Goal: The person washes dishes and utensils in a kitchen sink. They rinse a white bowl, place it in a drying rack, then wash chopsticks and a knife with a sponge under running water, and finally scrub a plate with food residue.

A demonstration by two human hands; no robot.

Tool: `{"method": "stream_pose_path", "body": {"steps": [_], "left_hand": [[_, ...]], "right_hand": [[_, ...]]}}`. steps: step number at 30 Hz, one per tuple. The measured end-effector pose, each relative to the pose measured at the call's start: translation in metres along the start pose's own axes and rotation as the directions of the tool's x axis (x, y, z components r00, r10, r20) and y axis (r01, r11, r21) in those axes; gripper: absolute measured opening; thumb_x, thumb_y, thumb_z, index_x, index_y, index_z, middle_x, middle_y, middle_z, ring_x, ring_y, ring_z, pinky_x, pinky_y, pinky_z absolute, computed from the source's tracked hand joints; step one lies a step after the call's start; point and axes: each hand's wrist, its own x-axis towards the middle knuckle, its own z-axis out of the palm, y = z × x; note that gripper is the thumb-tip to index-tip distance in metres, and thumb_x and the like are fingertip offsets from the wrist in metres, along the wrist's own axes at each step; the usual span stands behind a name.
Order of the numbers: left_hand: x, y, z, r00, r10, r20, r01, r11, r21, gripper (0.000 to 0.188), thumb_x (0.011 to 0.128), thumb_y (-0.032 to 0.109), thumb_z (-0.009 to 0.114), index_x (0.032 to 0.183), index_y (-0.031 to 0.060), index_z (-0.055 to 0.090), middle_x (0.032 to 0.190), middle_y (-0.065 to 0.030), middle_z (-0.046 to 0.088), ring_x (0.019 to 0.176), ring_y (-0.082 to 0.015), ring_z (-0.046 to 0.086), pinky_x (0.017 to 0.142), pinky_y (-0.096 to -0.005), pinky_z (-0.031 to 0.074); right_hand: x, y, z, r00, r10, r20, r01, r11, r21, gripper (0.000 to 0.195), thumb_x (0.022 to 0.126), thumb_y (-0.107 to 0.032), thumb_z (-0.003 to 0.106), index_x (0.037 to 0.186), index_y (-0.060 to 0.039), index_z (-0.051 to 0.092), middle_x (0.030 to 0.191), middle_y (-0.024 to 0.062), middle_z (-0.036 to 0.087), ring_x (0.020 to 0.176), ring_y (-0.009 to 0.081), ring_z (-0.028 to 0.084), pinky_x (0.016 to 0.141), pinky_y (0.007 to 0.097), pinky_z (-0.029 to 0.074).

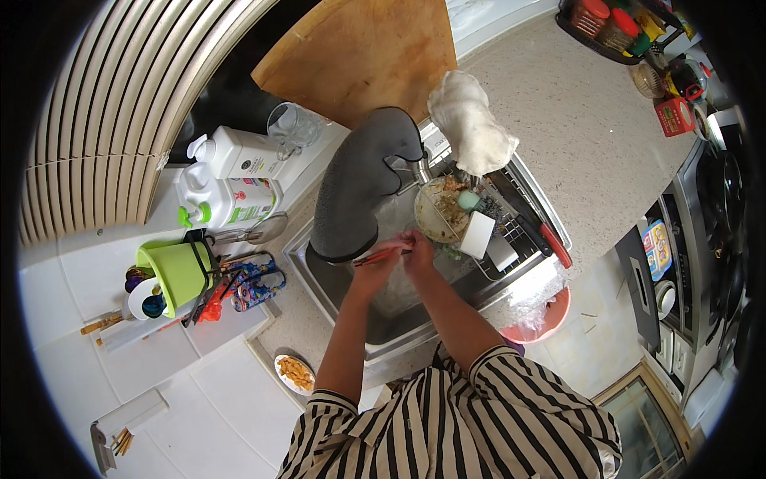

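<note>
Both my hands meet over the steel sink (318, 293). My left hand (377, 266) is closed on a bundle of thin red and dark sticks, perhaps chopsticks (374, 258), which point left. My right hand (419, 251) touches them at their right end, its fingers close to the left ones. Just beyond my hands stands the metal faucet (422, 170), next to a grey splash guard (365, 179). A strainer with food scraps (440, 215) lies right of the faucet, with a pale green scrubber (469, 200) and white sponges (477, 235) beside it.
A wooden cutting board (371, 54) leans behind the sink. A white cloth (473, 123) hangs by the rack, where red- and black-handled knives (555, 245) lie. Soap bottles (230, 194), a glass mug (293, 126) and a green utensil holder (176, 272) stand left. A plate of food (296, 374) sits near the front.
</note>
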Motion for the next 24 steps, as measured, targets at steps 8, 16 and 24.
{"method": "stream_pose_path", "body": {"steps": [8, 16, 24], "left_hand": [[-0.001, -0.002, -0.005, 0.988, -0.123, -0.092, 0.127, 0.991, 0.032, 0.016, 0.090, 0.014, 0.061, 0.099, 0.0035, 0.068, 0.089, -0.0037, 0.067, 0.079, -0.0093, 0.060, 0.072, -0.0226, 0.048], [0.016, -0.004, 0.005, 0.960, -0.275, -0.050, 0.271, 0.959, -0.079, 0.013, 0.087, 0.018, 0.067, 0.090, 0.0055, 0.068, 0.079, 0.0008, 0.063, 0.068, -0.0055, 0.056, 0.061, -0.0205, 0.046], [0.005, -0.015, 0.008, 0.984, -0.156, -0.091, 0.150, 0.986, -0.077, 0.011, 0.086, 0.009, 0.064, 0.095, 0.0040, 0.068, 0.086, -0.0025, 0.063, 0.075, -0.0078, 0.059, 0.066, -0.0223, 0.049]], "right_hand": [[-0.016, 0.004, 0.005, 0.995, 0.001, -0.103, -0.004, 1.000, -0.024, 0.010, 0.084, -0.010, 0.049, 0.076, -0.0040, 0.052, 0.079, 0.0087, 0.054, 0.078, 0.0218, 0.057, 0.070, 0.0332, 0.045], [0.053, 0.035, -0.054, 0.956, -0.218, 0.196, 0.293, 0.681, -0.671, 0.018, 0.089, -0.015, 0.048, 0.079, -0.0031, 0.056, 0.075, 0.0073, 0.056, 0.070, 0.0187, 0.056, 0.065, 0.0307, 0.044], [-0.022, -0.013, -0.011, 0.980, -0.083, 0.180, 0.165, 0.846, -0.507, 0.023, 0.089, -0.023, 0.050, 0.088, -0.0022, 0.060, 0.081, 0.0068, 0.059, 0.068, 0.0167, 0.056, 0.060, 0.0292, 0.045]]}}
